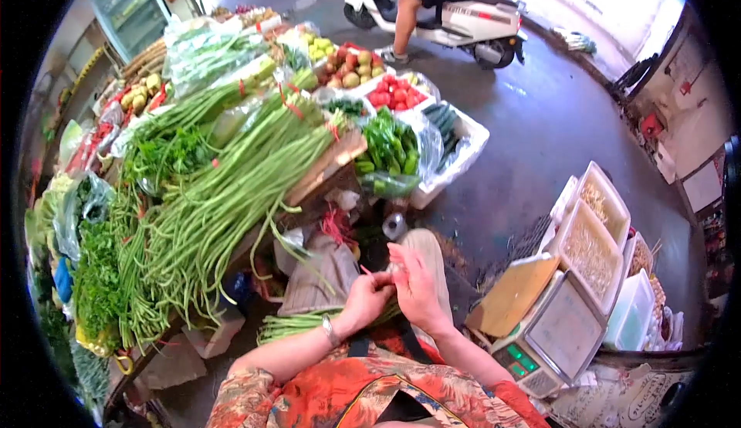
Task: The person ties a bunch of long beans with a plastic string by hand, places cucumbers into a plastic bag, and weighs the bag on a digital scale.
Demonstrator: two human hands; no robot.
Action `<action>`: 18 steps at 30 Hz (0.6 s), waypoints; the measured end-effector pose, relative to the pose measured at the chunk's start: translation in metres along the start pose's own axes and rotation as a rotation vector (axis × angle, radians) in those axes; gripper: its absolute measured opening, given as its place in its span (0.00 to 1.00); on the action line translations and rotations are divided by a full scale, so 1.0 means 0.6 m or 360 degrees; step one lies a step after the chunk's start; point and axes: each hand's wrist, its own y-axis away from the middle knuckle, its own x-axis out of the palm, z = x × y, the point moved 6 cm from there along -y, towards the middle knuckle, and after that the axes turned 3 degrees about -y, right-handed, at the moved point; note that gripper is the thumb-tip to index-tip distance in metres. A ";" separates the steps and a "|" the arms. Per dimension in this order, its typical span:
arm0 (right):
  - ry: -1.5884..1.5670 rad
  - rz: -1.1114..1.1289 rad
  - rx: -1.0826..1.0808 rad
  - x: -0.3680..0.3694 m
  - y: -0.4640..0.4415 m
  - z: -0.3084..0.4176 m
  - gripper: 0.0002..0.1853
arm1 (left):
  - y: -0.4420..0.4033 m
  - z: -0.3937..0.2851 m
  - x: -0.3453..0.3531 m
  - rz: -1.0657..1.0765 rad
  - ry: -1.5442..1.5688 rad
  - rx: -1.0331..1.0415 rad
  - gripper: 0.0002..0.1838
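My left hand (369,298) is closed in a pinch in front of my body, and a thin red strip (365,270) sticks out by its fingertips. Touching it, my right hand (417,285) has its fingers stretched out and pointing away from me. A small pale spot shows between the hands, too small to name. Under my forearms, long green beans (297,326) lie across my lap, partly hidden by my arms. Beyond my left hand, a tangle of red ties (336,226) hangs at the stall's edge.
Bunches of long beans (224,185) overhang the stall at left. Green peppers (390,144), tomatoes (396,93) and a foam box (472,138) of cucumbers stand ahead. At right are a scale (563,324) and white trays (590,246). A person sits on a scooter (471,23) farther off.
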 end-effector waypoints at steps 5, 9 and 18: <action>0.0077 0.0027 0.0215 0.006 0.036 -0.066 0.19 | -0.004 0.025 0.002 0.0034 0.0102 0.0024 0.09; 0.0204 0.0110 0.0186 0.002 0.053 -0.071 0.18 | 0.004 0.017 0.005 0.0043 0.0057 0.0134 0.08; 0.0148 0.0620 0.0235 0.000 0.052 -0.113 0.14 | 0.026 -0.037 -0.003 -0.0064 -0.0412 0.0462 0.10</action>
